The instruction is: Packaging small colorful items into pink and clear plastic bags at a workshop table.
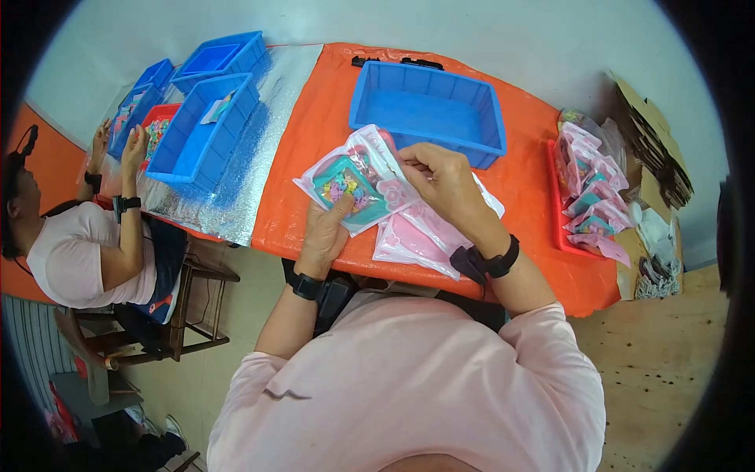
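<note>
My left hand [330, 229] grips the lower edge of a clear and pink plastic pouch [386, 197], its thumb on the front. Through the film show a teal tray [367, 207] and small multicoloured pieces [347, 184]. At the pouch's upper right edge, my right hand [433, 171] has its fingers bent and pinching the rim. More pink pouches [416, 236] lie flat on the orange-covered table, under and beside my right forearm. Just behind the hands stands a blue plastic bin [430, 109] with nothing seen inside.
At the right, a red basket [557, 212] holds several filled pouches [596, 189], near stacked cardboard [655, 141]. At the left, a seated co-worker [88, 248] has both hands raised by blue bins [197, 133] and a red tray [168, 112]. Black objects [422, 63] lie behind the middle bin.
</note>
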